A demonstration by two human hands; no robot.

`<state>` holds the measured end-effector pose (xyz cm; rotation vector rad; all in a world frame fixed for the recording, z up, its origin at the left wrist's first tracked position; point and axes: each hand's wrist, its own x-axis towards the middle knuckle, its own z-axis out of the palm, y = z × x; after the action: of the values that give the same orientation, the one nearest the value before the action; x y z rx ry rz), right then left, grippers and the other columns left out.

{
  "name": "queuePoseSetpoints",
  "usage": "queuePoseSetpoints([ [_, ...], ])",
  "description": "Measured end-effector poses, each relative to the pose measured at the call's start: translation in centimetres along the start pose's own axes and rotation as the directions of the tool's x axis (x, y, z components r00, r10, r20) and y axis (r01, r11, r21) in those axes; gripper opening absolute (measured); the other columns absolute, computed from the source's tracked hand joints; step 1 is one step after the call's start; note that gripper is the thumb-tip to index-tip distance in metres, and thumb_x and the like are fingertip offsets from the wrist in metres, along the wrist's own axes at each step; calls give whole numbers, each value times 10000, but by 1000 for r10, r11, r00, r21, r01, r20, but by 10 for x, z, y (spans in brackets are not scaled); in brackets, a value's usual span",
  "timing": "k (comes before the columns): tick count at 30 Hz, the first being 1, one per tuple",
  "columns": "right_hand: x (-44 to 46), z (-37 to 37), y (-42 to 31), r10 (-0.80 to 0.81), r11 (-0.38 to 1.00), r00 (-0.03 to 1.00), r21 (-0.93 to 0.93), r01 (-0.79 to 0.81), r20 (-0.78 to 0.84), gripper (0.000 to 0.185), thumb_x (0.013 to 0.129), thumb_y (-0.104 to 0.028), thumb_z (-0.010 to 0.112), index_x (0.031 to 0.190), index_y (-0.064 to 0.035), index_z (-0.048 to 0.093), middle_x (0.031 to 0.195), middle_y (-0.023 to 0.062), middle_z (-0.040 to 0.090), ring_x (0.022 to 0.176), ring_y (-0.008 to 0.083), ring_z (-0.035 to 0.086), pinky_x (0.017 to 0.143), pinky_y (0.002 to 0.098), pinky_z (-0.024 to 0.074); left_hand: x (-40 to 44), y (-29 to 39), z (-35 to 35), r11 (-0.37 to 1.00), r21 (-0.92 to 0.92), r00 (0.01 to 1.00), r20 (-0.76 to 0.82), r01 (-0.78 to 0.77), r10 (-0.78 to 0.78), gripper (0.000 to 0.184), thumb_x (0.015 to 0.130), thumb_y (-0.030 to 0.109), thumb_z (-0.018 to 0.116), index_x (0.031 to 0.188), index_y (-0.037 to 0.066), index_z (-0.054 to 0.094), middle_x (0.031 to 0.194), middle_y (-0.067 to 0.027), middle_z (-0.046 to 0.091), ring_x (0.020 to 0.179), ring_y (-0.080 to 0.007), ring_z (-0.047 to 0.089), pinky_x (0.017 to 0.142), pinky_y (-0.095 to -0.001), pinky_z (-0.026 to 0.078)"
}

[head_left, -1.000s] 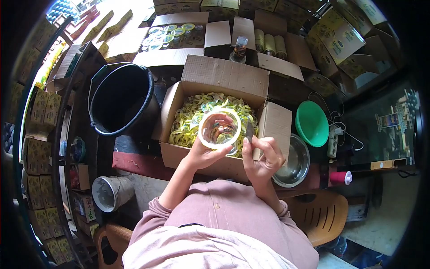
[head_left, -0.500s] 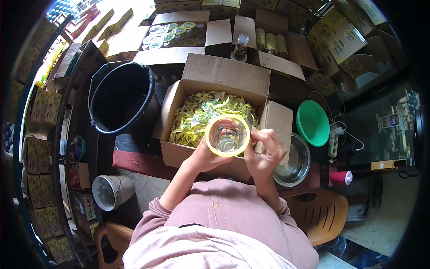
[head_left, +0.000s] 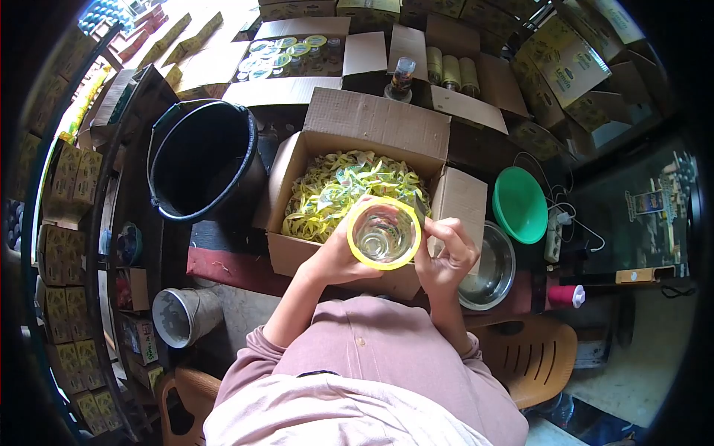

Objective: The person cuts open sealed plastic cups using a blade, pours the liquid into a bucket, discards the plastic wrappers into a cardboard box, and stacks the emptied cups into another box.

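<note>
My left hand (head_left: 336, 256) is wrapped round a clear cup (head_left: 378, 241) with a bright yellow rim. The cup's mouth is tilted up toward me, and I can see down to its round bottom. At the right side of the rim, my right hand (head_left: 448, 256) has thumb and finger pressed together, the other fingers curled. A thin dark sliver shows just above that pinch, too small to name. Behind the cup stands an open cardboard box (head_left: 290, 255) full of yellow and green strips (head_left: 327, 189).
A black bucket (head_left: 167, 212) stands left of the box, a grey pail (head_left: 175, 320) lower left. To the right are a green basin (head_left: 519, 204), a metal bowl (head_left: 494, 279) and a pink spool (head_left: 563, 296). Behind, an open carton (head_left: 282, 93) holds yellow-rimmed cups.
The cup has shifted slightly right and toward me, and its tilt has changed a little. My right hand stays at the rim, its fingers slightly lower.
</note>
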<state>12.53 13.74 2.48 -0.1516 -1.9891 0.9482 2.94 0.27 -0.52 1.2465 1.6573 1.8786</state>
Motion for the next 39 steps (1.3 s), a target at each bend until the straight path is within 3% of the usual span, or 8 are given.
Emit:
queuePoseSetpoints([
  [6,-1,-3,7,38,996,999,79,-39,12,167,653,50,687,798,-25,651,649,65,584,569,140,577,519,233,442,-2,-3,-5,995,-89,999,-18,41,-43,701,564,121,739,1177,-16,428,1130,-124,481,1070,-266,476,964,-360,352],
  [12,-2,-5,2,0,1000,1000,4,0,31,191,648,53,689,814,-36,657,664,65,597,582,153,589,527,244,454,-5,-12,-6,1000,11,1000,6,19,-20,726,553,117,739,1191,1,414,1145,-132,462,1098,-266,450,965,-358,347],
  [21,2,-5,4,-10,1000,999,11,9,49,205,647,59,682,827,-37,659,671,65,595,584,150,589,537,246,462,0,-1,-9,997,-56,993,106,59,-53,706,580,83,718,1205,6,399,1162,-128,471,1107,-250,460,978,-346,340],
  [25,1,-2,1,1,998,1000,-58,0,18,193,654,46,685,826,-37,657,661,60,587,575,146,582,536,247,461,1,-8,1,991,-102,996,-39,-84,81,737,648,39,636,1280,-6,260,1174,-136,455,1148,-231,439,1000,-356,325],
  [28,-5,2,-4,8,995,1000,-103,-10,-19,181,661,34,687,824,-37,656,658,59,585,571,143,580,534,245,460,-1,-9,6,983,-175,995,-98,-53,36,757,655,12,605,1302,2,212,1207,-142,422,1162,-232,427,1018,-378,310],
  [29,-5,3,-5,-28,992,999,-122,23,-36,122,676,54,678,766,2,615,645,54,561,550,108,531,473,218,373,-1,-13,5,977,-193,992,-106,-87,68,751,654,1,587,1303,3,210,1227,-145,398,1173,-233,418,1030,-393,296],
  [38,-11,6,-7,-57,994,997,-94,52,-54,141,663,68,659,779,4,611,666,51,550,534,103,500,433,221,341,-1,-10,4,996,41,995,-59,-78,80,813,670,85,728,1298,3,218,1206,-133,410,1136,-233,445,961,-365,374],
  [39,-10,6,-7,-46,993,997,-109,39,-56,160,660,57,669,800,-10,627,661,54,560,544,119,525,467,232,383,-1,-9,5,993,83,995,-57,-82,87,806,672,89,729,1296,4,226,1202,-131,416,1132,-234,448,963,-363,370],
])
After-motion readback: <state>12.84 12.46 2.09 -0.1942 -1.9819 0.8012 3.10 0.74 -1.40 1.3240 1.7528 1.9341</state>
